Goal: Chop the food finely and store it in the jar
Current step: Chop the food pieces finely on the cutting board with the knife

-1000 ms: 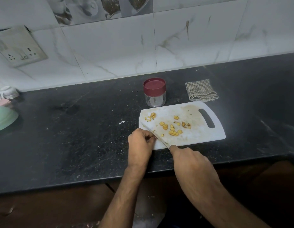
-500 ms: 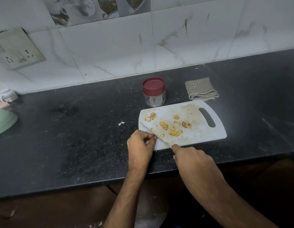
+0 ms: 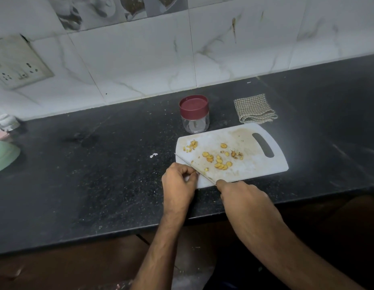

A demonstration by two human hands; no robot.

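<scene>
Food [image 3: 216, 160] is lying in yellow slices and bits across the middle of the board [image 3: 253, 164], with a finer heap [image 3: 191, 145] toward its far left corner.

Counter [image 3: 98, 174] is running wide and dark to both sides; its front edge is passing just under both wrists. Board is sitting near that edge, its near left corner closest to it. Jar [image 3: 194, 115] is standing just behind the board, apart from it, lid on. Cloth [image 3: 254, 109] is lying folded at the board's far right corner. A green bowl [image 3: 3, 156] is sitting well apart at far left.

Right hand [image 3: 242, 197] is grasping the knife [image 3: 192, 165] by its handle, forefinger laid forward; the blade is slanting over the board's near left corner, tip reaching just past the left edge. Left hand [image 3: 179, 185] is curled with fingertips pinched together beside the blade; what it is pinching is too small to tell.

Judgement: slicing is under way, fine chopping and jarring not yet done. To cut well, fingertips are best tucked behind the knuckles, clear of the blade, and the work shifted toward the board's middle, since bits at this corner could drop onto the counter. Open room is lying to the left; the lid needs removing before filling.
</scene>
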